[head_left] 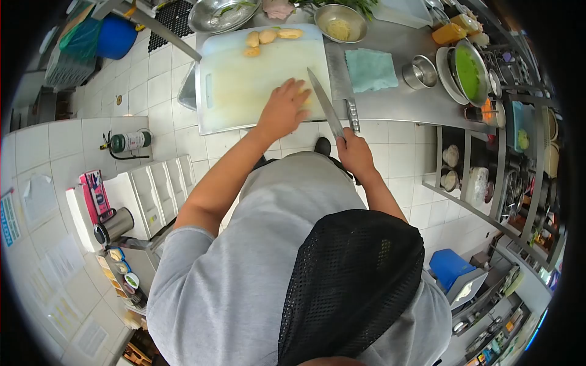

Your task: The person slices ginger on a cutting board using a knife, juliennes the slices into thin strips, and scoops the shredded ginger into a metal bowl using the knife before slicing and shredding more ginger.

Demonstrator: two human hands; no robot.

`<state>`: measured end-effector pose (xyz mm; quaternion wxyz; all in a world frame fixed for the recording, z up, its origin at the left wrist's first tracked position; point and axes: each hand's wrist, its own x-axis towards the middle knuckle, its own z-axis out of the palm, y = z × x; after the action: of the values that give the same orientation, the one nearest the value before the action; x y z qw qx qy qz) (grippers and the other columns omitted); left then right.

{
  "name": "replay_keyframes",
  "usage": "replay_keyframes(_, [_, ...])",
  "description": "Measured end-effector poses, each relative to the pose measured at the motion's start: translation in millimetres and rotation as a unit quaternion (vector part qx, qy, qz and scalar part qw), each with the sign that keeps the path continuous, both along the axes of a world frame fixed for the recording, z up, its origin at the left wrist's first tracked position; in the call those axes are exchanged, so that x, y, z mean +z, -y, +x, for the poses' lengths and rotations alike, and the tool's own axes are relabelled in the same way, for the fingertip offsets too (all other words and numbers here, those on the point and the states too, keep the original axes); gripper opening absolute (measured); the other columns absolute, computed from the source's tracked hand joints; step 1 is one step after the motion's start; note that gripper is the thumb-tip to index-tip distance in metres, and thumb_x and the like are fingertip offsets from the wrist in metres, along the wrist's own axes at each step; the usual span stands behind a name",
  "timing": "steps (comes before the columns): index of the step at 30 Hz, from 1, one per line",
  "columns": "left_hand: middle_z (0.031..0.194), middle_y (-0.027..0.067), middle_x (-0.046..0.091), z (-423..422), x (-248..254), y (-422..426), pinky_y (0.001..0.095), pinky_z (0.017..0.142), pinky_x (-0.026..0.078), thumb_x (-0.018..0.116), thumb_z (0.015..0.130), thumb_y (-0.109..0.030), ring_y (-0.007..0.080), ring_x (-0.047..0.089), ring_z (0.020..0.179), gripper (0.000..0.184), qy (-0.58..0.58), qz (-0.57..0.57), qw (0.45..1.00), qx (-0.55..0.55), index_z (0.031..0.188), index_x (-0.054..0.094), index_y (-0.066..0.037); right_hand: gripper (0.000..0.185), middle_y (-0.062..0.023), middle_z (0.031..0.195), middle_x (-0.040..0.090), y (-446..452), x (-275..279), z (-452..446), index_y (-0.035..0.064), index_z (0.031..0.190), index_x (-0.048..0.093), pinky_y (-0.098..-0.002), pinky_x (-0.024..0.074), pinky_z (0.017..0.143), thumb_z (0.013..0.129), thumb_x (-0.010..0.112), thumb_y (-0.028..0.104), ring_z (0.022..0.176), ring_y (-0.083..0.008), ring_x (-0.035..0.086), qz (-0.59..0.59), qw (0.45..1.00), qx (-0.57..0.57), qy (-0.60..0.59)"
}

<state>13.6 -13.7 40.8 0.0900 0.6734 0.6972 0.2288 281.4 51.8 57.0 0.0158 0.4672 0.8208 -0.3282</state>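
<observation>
My right hand [356, 154] is closed around the handle of a long kitchen knife [326, 105], its blade angled over the right side of the cutting board [238, 91]. My left hand [285, 110] is flat over the board near the front edge, fingers spread, just left of the blade. Some pale yellow pieces seem to lie under and beside its fingers, mostly hidden. Peeled pale yellow pieces that look like ginger [267, 36] lie at the back of the board, with a cut piece [252, 52] in front.
Behind the board stand a metal bowl [341, 13] of yellow shreds and a large metal bowl [201, 17]. To the right are a green cloth [371, 68], metal cups [421, 72] and a bowl of green liquid [469, 70]. Another knife's handle [353, 114] lies by the board's right edge.
</observation>
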Motion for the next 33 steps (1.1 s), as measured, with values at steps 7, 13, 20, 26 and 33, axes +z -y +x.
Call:
replay_keyframes(7, [0.181,0.0137,0.034,0.4,-27.6,14.5,0.0584,0.138,0.019,0.054,0.112,-0.058,0.0331,0.026,0.170,0.078,-0.080,-0.033,0.995,-0.056,0.171,0.041,-0.008,0.028,-0.0326,0.092,0.075,7.6,3.8,1.4,-0.0019,0.111,0.059,-0.0642,0.0579,0.084,0.109,0.058,0.026,0.088,-0.0544,0.074,-0.012,1.000,-0.015,-0.002])
replay_keyframes(13, [0.181,0.0172,0.034,-8.2,-18.4,12.9,0.0523,0.138,0.024,0.058,0.113,-0.049,0.0351,0.032,0.167,0.078,0.006,-0.012,0.998,-0.053,0.174,0.035,-0.007,0.025,-0.0310,0.090,0.076,-1.0,12.1,-2.0,-0.0011,0.114,0.059,-0.0640,0.0585,0.082,0.109,0.057,0.024,0.086,-0.0523,0.075,0.003,0.999,0.024,0.020])
replay_keyframes(20, [0.139,0.0202,0.070,-16.3,-11.2,-5.2,0.0458,0.110,0.055,0.076,0.097,-0.010,0.0437,0.062,0.134,0.042,0.145,0.118,0.977,0.105,0.137,0.068,0.000,0.023,-0.0296,0.088,0.076,-11.0,26.7,-34.2,-0.0005,0.118,0.061,-0.0628,0.0600,0.081,0.107,0.058,0.019,0.086,-0.0491,0.077,0.061,0.994,0.076,0.056])
replay_keyframes(26, [0.108,0.0138,0.068,5.8,-29.7,-18.1,0.0473,0.091,0.054,0.073,0.088,-0.004,0.0372,0.061,0.101,0.015,0.054,0.155,0.985,0.047,0.103,0.071,-0.001,0.031,-0.0291,0.098,0.078,-19.1,43.8,-53.5,-0.0025,0.130,0.061,-0.0608,0.0611,0.084,0.105,0.058,0.016,0.092,-0.0480,0.078,0.049,0.979,0.138,0.145])
replay_keyframes(33, [0.108,0.0130,0.067,5.2,-26.2,-17.7,0.0468,0.093,0.054,0.071,0.088,-0.004,0.0364,0.061,0.102,0.015,0.055,0.144,0.987,0.055,0.104,0.071,-0.001,0.039,-0.0278,0.101,0.079,-4.3,40.5,-42.9,-0.0044,0.138,0.057,-0.0587,0.0622,0.083,0.104,0.057,0.014,0.092,-0.0464,0.079,0.016,0.970,0.130,0.207])
